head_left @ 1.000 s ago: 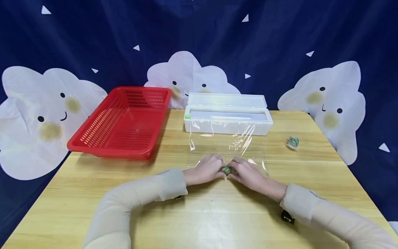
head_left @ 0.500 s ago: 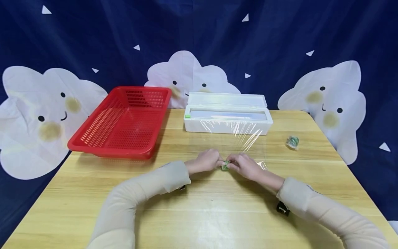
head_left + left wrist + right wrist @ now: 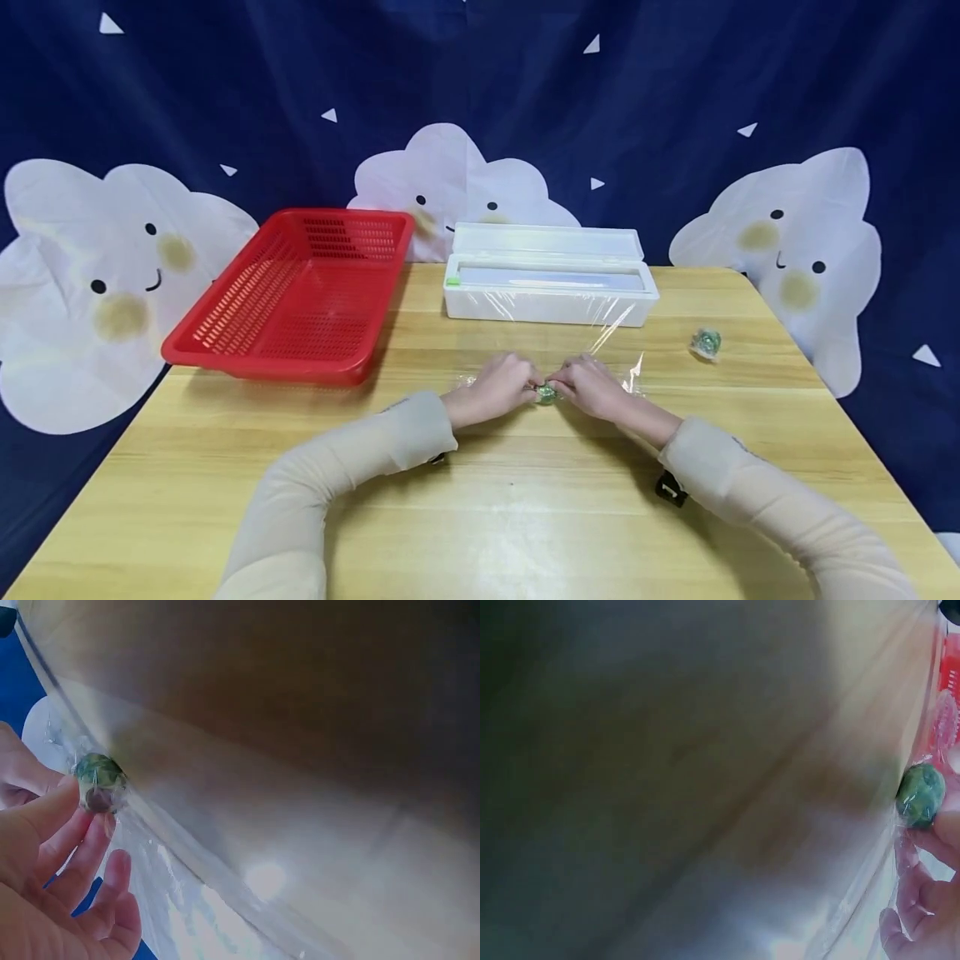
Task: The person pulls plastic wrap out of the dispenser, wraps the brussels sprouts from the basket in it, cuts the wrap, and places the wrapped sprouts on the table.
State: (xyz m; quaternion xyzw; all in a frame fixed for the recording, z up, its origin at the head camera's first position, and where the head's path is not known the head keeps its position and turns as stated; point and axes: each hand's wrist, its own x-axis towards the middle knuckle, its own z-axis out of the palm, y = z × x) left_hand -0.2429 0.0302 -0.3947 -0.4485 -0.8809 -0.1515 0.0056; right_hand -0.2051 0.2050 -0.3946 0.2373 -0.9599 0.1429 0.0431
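A Brussels sprout (image 3: 546,394), small, round and green with a brownish stem end, lies between my two hands in clear cling film. The left hand (image 3: 495,389) pinches the sprout and film with thumb and fingertips; its lower fingers curve loosely in the left wrist view. From the other side the right hand (image 3: 596,390) pinches the same bundle, as the right wrist view also shows. A sheet of cling film (image 3: 540,337) runs from the hands to a white dispenser box (image 3: 551,308), whose lid stands raised. Film around the sprout is partly hidden by my fingers.
On the left of the wooden table (image 3: 480,517) stands a red perforated basket (image 3: 311,321). A second green sprout (image 3: 705,342), wrapped in film, lies at the right. A green slider (image 3: 452,281) sits at the box's left end. A dark blue curtain (image 3: 525,75) hangs behind.
Both hands have shifted slightly forward with the sprout, toward the box. Film now bunches up beside each hand, and the stretch before the box lies differently. Basket, box and second sprout stay put.
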